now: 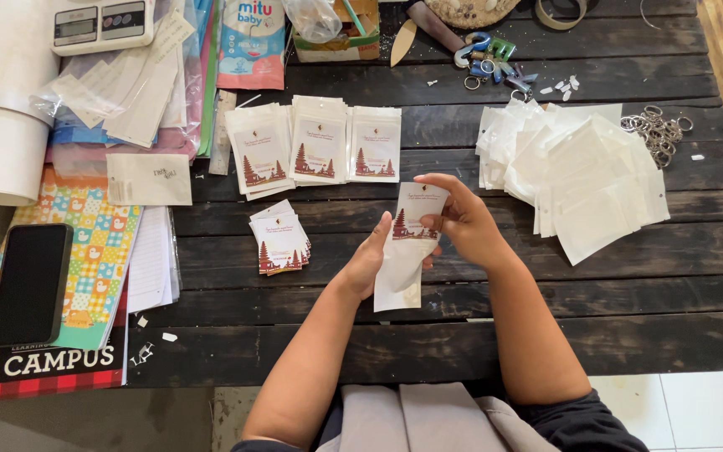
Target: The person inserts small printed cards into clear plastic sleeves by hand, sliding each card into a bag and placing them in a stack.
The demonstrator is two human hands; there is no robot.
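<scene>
White paper pouch (401, 272) is held upright above the dark wooden table (646, 335), near its centre. Left hand (367, 266) supports the pouch from the left, thumb up along its edge. Right hand (459, 219) pinches the printed card (418, 213) at the pouch mouth, fingers curled over the top; the card sits partly inside the pouch.

Surrounding items:
- Small stack of printed cards (279, 239), just left of the left hand
- Three stacks of filled pouches (318, 147), in a row beyond the hands
- Heap of empty white pouches (575, 172), right of the right hand
- Cluster of metal key rings (656, 127), at the far edge of that heap
- Black phone (31, 283), lying on a patterned notebook (98, 251) at the left edge
- Digital scale (102, 23), far left corner
</scene>
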